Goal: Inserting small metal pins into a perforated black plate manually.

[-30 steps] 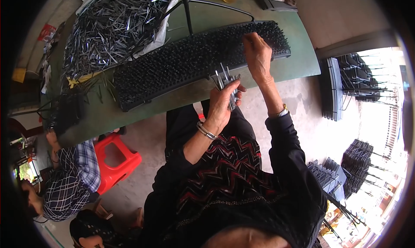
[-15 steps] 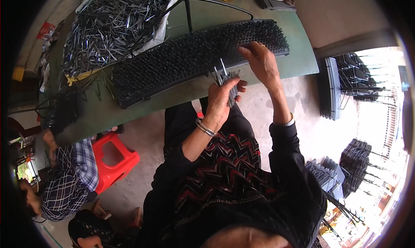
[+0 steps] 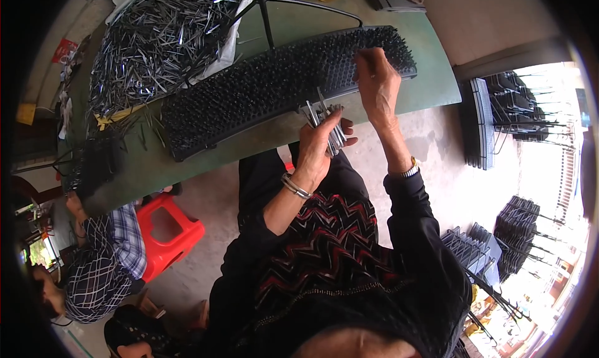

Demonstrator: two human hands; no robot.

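A long black perforated panel (image 3: 249,130) lies across the table's near side, its holes packed with dark upright strips. On its right part some rows of holes (image 3: 342,77) show bare. My left hand (image 3: 318,146) is closed round a bundle of thin metallic strips (image 3: 334,137), just in front of the panel's near edge. Over the panel's right part, my right hand (image 3: 378,87) is closed with its fingers pinched together and pointing down. Whatever sits between those fingertips is hidden by the hand.
A big heap of loose dark strips (image 3: 168,43) lies on a sheet at the far left of the green table (image 3: 430,43). A thin black metal frame (image 3: 267,21) rises behind the panel. Left, a person (image 3: 100,264) sits beside a red stool (image 3: 187,217). Black racks (image 3: 483,124) stand right.
My right hand has turned from loosely bent fingers to a downward pinch, staying over the panel's right part. The left hand keeps its bundle, whose strips have shifted slightly.
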